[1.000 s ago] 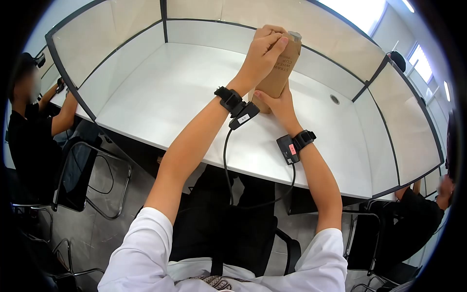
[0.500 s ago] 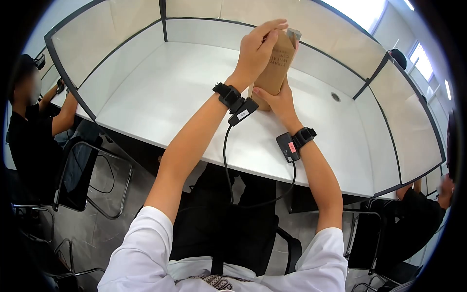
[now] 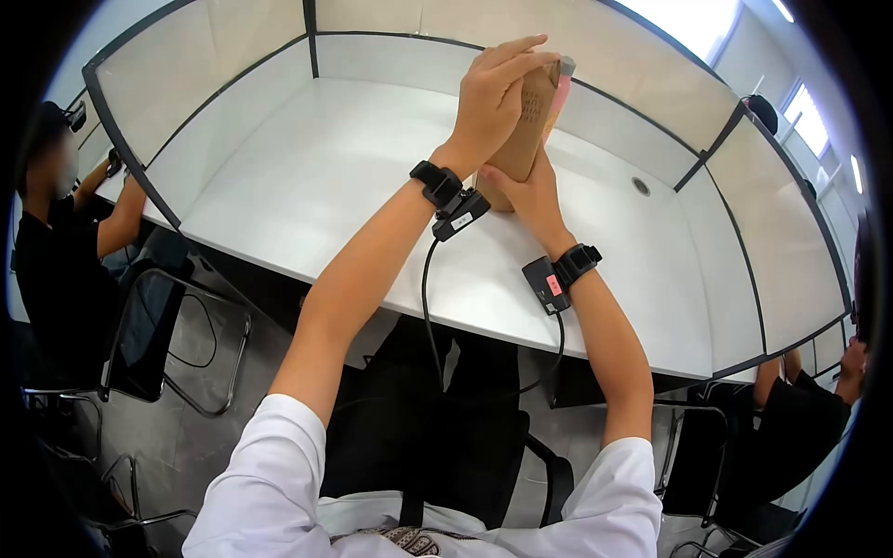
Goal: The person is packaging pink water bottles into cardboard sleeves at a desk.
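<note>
A brown cardboard box (image 3: 523,126) with dark print stands tilted above the desk. Its lettering includes what looks like "cup". A pink strip shows along its right side, and a small grey piece sticks up at its top corner. My right hand (image 3: 528,193) wraps round the box's lower part, thumb on the near face. At the upper left, my left hand (image 3: 490,100) rests against the box, its fingers stretched across the top edge. The far side of the box and some right-hand fingers are hidden. Each wrist wears a black strapped device with a cable.
Beneath my arms is a white desk (image 3: 270,195), ringed by low partition panels (image 3: 233,56). A round cable hole (image 3: 641,186) sits at its right. People in dark tops (image 3: 58,270) sit at both sides, near metal-framed chairs (image 3: 149,325).
My left fingers have moved slightly right across the box's top. The box has turned a little, so more of its pink side shows. My right hand keeps its hold.
</note>
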Demonstrator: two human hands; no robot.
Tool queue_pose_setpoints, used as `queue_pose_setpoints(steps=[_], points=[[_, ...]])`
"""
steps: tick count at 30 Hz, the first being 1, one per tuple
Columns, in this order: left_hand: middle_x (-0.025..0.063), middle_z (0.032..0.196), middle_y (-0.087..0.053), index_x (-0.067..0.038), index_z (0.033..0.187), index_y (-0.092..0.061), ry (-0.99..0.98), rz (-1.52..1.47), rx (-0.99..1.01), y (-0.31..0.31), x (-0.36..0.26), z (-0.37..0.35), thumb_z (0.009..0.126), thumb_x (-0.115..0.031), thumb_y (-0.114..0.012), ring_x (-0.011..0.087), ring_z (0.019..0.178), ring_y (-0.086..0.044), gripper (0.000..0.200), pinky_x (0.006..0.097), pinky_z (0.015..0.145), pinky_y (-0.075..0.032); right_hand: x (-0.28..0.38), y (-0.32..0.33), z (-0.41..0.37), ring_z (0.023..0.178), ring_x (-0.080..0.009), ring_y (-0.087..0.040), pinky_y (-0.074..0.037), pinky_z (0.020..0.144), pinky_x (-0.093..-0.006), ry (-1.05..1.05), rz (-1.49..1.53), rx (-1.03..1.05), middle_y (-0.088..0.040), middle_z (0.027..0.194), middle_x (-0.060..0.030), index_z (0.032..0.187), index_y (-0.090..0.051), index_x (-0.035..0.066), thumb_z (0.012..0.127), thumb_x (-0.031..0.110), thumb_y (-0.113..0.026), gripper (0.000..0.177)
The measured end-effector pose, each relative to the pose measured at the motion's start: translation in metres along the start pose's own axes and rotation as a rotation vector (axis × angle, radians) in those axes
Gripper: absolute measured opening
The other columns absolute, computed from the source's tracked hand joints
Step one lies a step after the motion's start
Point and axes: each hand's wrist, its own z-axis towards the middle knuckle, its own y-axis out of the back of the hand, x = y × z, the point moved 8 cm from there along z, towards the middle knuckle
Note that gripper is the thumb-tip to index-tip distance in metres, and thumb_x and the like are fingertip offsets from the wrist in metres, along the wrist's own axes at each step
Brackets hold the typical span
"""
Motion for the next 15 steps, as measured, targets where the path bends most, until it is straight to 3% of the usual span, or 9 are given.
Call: queue_pose_setpoints(steps=[5, 6, 9, 10, 13, 15], points=[[0.0104, 0.132, -0.056, -0.01, 0.133, -0.055, 0.13, -0.084, 0.003, -0.009, 0.004, -0.015, 0.094, -0.006, -0.051, 0.0306, 0.125, -0.048, 0.039, 0.0391, 0.104, -0.04, -0.008, 0.003, -0.003, 0.115, -0.0251, -0.06, -0.049, 0.095, -0.036, -0.116, 0.017, -0.029, -0.059, 0.128, -0.0157, 0.144, -0.035, 0.003, 0.082, 0.03, -0.078, 0.08], [0.0122, 0.136, -0.05, -0.011, 0.142, -0.043, 0.081, 0.013, 0.047, -0.016, 0.009, -0.021, 0.089, -0.011, -0.062, 0.0323, 0.129, -0.043, 0.056, 0.0421, 0.106, -0.039, -0.007, 0.006, -0.006, 0.113, -0.0242, -0.061, -0.049, 0.094, -0.0355, -0.11, 0.025, -0.063, -0.059, 0.127, -0.0152, 0.144, -0.036, 0.004, 0.085, 0.033, -0.075, 0.077], [0.0141, 0.14, -0.045, -0.01, 0.148, -0.031, 0.182, -0.034, -0.014, -0.019, 0.024, -0.035, 0.087, -0.015, -0.067, 0.0331, 0.132, -0.039, 0.072, 0.0433, 0.109, -0.036, -0.018, 0.012, -0.005, 0.114, -0.0249, -0.06, -0.049, 0.094, -0.0351, -0.195, 0.01, -0.068, -0.058, 0.129, -0.0153, 0.144, -0.036, 0.005, 0.086, 0.037, -0.073, 0.075], [0.0174, 0.14, -0.043, -0.007, 0.151, -0.02, 0.221, 0.026, -0.006, -0.018, 0.031, -0.038, 0.084, -0.023, -0.073, 0.0318, 0.131, -0.041, 0.087, 0.0423, 0.109, -0.037, -0.017, 0.012, -0.004, 0.115, -0.0251, -0.059, -0.048, 0.094, -0.0351, -0.19, 0.034, -0.07, -0.057, 0.129, -0.0153, 0.145, -0.035, 0.006, 0.087, 0.037, -0.073, 0.076], [0.0201, 0.137, -0.044, -0.004, 0.151, -0.019, 0.663, -0.427, 0.092, -0.03, 0.06, -0.058, 0.081, -0.029, -0.078, 0.0304, 0.129, -0.045, 0.095, 0.0415, 0.107, -0.04, -0.02, 0.017, -0.005, 0.117, -0.026, -0.057, -0.047, 0.096, -0.0352, -0.173, 0.087, -0.092, -0.055, 0.131, -0.0154, 0.149, -0.031, 0.007, 0.088, 0.037, -0.071, 0.079], [0.0222, 0.136, -0.046, -0.001, 0.149, -0.021, 0.684, -0.429, 0.199, -0.039, 0.079, -0.069, 0.075, -0.034, -0.082, 0.0301, 0.126, -0.049, 0.102, 0.0399, 0.104, -0.043, -0.032, 0.022, 0.0, 0.119, -0.0268, -0.056, -0.047, 0.096, -0.0356, -0.124, 0.088, -0.118, -0.054, 0.132, -0.0155, 0.152, -0.027, 0.008, 0.089, 0.035, -0.071, 0.081]])
